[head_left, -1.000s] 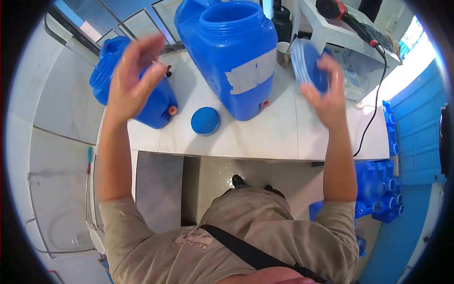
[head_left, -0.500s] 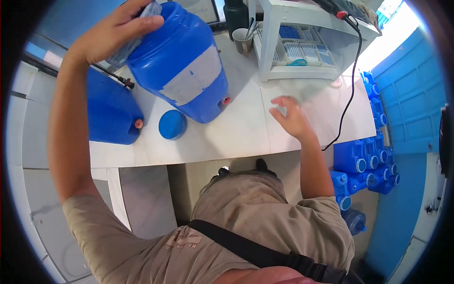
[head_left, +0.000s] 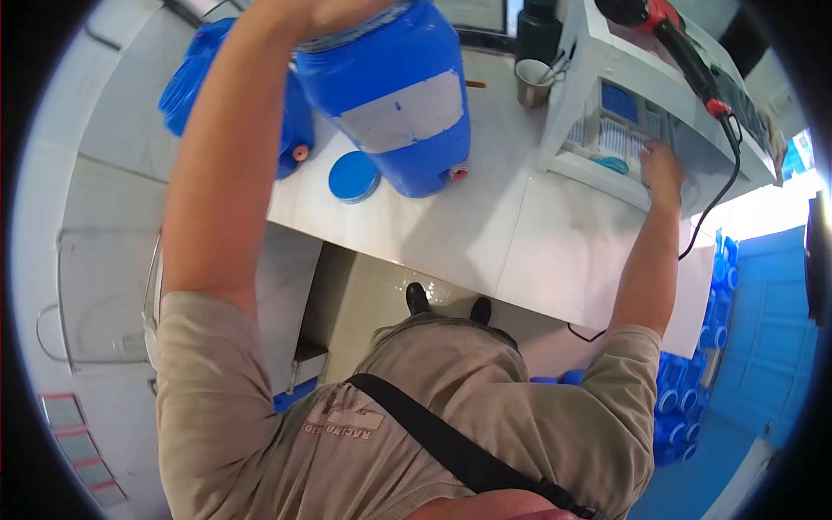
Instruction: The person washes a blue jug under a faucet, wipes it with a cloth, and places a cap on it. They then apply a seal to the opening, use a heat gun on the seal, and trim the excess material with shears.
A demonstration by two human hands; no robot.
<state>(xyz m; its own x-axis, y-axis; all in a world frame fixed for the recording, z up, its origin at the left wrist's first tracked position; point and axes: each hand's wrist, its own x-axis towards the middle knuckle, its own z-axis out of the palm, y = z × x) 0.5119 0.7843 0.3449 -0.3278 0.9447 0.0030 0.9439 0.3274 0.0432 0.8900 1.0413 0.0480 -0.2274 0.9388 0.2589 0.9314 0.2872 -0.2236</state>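
My left hand [head_left: 334, 16] is at the top edge of the view, over the rim of a large blue container [head_left: 407, 113] with a white label; its fingers are cut off by the frame. The container stands on the white counter [head_left: 451, 230], a small red spout low on its side. A round blue lid [head_left: 354, 177] lies beside its base. My right hand [head_left: 660, 169] reaches into the white shelf unit [head_left: 576, 95], at the right side of a tray [head_left: 611, 130] of small packets. Its fingertips are too unclear to tell what they touch.
Another blue container [head_left: 296, 130] stands at the left. A cup [head_left: 531, 82] and a dark bottle [head_left: 537, 35] are behind the counter's middle. A red and black tool [head_left: 685, 56] lies on the shelf, its cord hanging down. Blue jugs [head_left: 680, 399] are stacked at the right.
My right hand has moved from over the counter up and right into the shelf. My left hand stays at the container's rim. The view has shifted, showing more floor and the left wall.
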